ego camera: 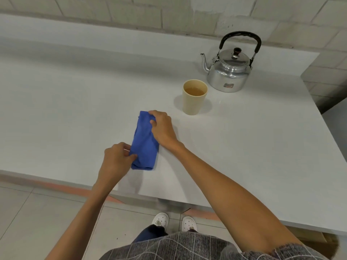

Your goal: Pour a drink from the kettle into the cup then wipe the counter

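Observation:
A folded blue cloth (144, 145) lies on the white counter (75, 102) near its front edge. My left hand (116, 162) pinches the cloth's near left edge. My right hand (162, 128) grips its far right end. A beige cup (194, 96) holding amber drink stands upright to the right of the cloth's far end. Behind the cup, at the back right, sits a silver kettle (230, 72) with a black handle, its lid on and its spout pointing left.
A grey block wall (169, 14) runs behind the counter. The counter's right edge ends just past the kettle. Below the front edge are a tiled floor (37, 212) and my white shoes (174, 223).

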